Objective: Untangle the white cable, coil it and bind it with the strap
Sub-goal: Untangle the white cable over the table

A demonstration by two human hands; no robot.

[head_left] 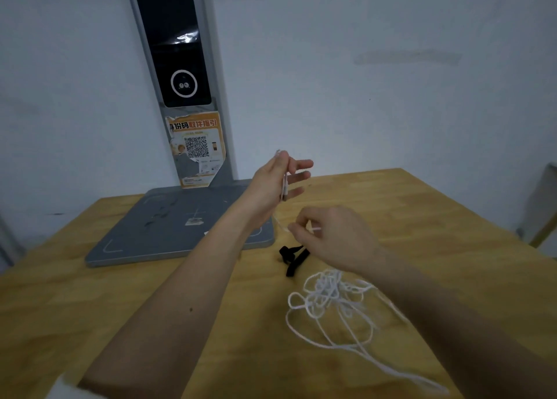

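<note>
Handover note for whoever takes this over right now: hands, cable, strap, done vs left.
Left hand: raised above the table, a few turns of the white cable wound around it, fingers mostly straight.
Right hand: pinching the cable strand that runs down from the left hand.
Cable: most of it lies in a loose tangle on the wooden table, under the right forearm, with a long tail running toward the near right edge.
Black strap: on the table beside the grey stand base, untouched.
Done: coiling started.
Left: untangle the pile, finish the coil, bind it with the strap.
</note>
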